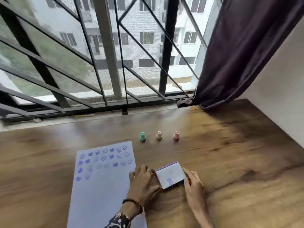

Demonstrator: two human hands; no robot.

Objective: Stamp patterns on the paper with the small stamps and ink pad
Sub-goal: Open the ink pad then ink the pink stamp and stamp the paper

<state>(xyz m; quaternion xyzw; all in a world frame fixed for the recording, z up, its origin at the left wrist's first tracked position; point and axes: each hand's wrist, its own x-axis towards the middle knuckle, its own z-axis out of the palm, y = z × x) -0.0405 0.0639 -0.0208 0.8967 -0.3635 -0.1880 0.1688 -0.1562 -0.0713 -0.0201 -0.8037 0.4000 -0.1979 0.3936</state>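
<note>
A white paper (102, 191) lies on the wooden table, its upper part covered with several rows of purple stamp prints. Right of it sits the ink pad (171, 174), a small white rectangular box with a purple edge and purple smudges on its lid, which looks closed. My left hand (143, 180) grips its left side and my right hand (193, 181) touches its right side with the fingertips. Three small stamps stand upright in a row behind: green (142, 136), cream (159, 135) and pink (176, 135). Neither hand touches them.
The wooden table (238, 162) runs to a barred window (115, 63) at the back. A dark curtain (238, 55) hangs at the back right, beside a white wall (283, 104) on the right.
</note>
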